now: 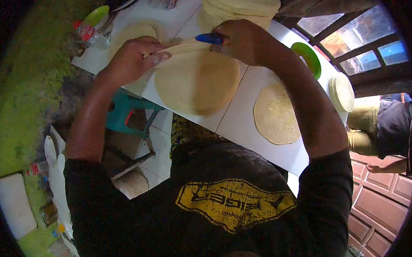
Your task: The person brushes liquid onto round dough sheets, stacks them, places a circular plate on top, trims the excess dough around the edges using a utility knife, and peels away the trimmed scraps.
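A large round sheet of dough [194, 84] lies near the middle of the white tiled table [234, 123]. My left hand [138, 56] pinches the far left edge of the dough between thumb and fingers. Beyond the sheet, my right hand [242, 40] is closed around a blue-handled tool [210, 38], whose tip is hard to make out. Behind my right hand rises a tall stack of round dough sheets [241, 3]. Another flat round [275, 114] with a wet-looking surface rests to the right. More rounds [141, 30] lie partly behind my left hand.
At the back right are a green bowl [315, 64] and a pale round stack [342, 92]. A bottle with a red label [90, 35] stands at the left edge. A teal stool [124, 113] is below the table. Another person [390, 127] stands at the far right.
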Available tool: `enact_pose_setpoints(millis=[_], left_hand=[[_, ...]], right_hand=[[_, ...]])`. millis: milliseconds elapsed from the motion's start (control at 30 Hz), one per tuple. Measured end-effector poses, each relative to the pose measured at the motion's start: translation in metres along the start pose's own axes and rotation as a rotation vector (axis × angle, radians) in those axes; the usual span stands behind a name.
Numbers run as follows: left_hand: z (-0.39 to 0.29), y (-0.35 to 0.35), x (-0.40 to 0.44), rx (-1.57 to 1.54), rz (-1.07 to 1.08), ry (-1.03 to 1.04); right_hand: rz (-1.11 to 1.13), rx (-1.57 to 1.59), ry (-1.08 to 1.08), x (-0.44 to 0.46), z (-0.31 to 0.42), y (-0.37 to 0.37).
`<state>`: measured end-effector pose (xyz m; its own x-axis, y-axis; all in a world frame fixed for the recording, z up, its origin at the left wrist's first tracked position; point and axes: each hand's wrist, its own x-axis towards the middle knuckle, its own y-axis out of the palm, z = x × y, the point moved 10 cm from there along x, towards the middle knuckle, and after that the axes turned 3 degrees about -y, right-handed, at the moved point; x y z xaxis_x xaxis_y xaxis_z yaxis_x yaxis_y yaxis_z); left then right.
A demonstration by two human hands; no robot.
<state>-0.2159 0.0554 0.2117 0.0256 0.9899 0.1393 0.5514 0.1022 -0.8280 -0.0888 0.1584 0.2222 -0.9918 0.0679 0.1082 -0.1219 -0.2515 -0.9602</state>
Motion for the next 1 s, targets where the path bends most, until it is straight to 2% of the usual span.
enact_pose_setpoints(millis=[67,167,400,467,500,567,667,800,900,1000], left_hand=[[-0.009,-0.012,0.005,0.032,-0.034,0.029],[-0.023,-0.025,0.011,0.075,-0.072,0.086],[-0.036,-0.04,0.012,0.047,-0.097,0.098],[-0.035,-0.046,0.014,0.06,-0.119,0.112],[-0.036,-0.05,0.014,0.074,-0.142,0.126],[-0.04,-0.055,0.017,0.08,-0.151,0.108],[-0.043,-0.062,0.019,0.062,-0.186,0.123],[-0.047,-0.07,0.022,0.112,-0.219,0.168],[-0.043,-0.074,0.025,0.138,-0.239,0.199],[-0.041,-0.077,0.03,0.104,-0.202,0.184]], right_hand=[[-0.181,0.04,-0.061,-0.005,0.004,-0.025],[-0.155,0.069,0.015,-0.006,0.006,-0.039],[-0.206,0.025,-0.026,-0.008,0.004,-0.057],[-0.101,0.4,0.218,-0.007,-0.013,-0.049],[-0.101,0.397,0.217,-0.006,-0.013,-0.05],[-0.246,0.089,0.14,-0.005,-0.007,-0.074],[-0.146,0.042,0.062,-0.001,-0.001,-0.081],[-0.189,0.035,0.002,-0.003,0.005,-0.089],[-0.165,0.168,0.074,-0.004,-0.002,-0.086],[-0.251,0.027,-0.001,-0.005,0.005,-0.097]])
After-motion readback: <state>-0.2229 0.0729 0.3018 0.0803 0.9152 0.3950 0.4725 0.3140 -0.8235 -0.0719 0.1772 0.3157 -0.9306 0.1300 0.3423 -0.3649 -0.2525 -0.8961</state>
